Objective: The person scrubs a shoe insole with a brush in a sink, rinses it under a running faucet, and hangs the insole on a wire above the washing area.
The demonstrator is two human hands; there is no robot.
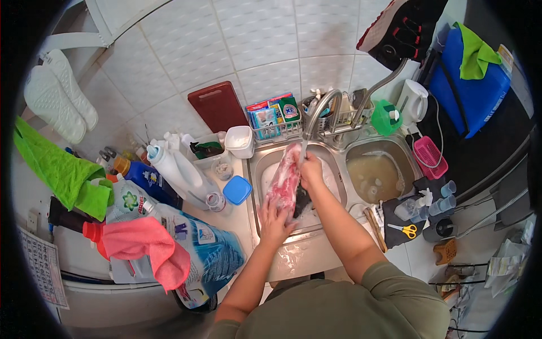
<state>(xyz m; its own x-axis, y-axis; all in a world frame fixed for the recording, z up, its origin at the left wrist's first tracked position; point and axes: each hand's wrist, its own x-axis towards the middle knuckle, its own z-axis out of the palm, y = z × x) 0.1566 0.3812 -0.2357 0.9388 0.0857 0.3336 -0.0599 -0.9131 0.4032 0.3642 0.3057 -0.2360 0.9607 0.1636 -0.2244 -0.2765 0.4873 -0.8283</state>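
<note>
A wet, soapy red-and-white item (283, 182), perhaps a shoe or its lining, lies lengthwise over the left basin of the steel sink (255, 203). My left hand (274, 220) rests on its near end with fingers spread. At its far right edge, my right hand (311, 170) grips it under the curved faucet (313, 120), where water runs down. A dark item (302, 201) shows beneath, partly hidden by my right forearm. Suds surround both in the basin.
The right basin holds cloudy water (372, 178). Detergent bottles (182, 173) and a blue lid (237, 190) stand left. Yellow-handled scissors (408, 231) lie on dark cloth at right. A black-and-red shoe (402, 36) hangs above the faucet.
</note>
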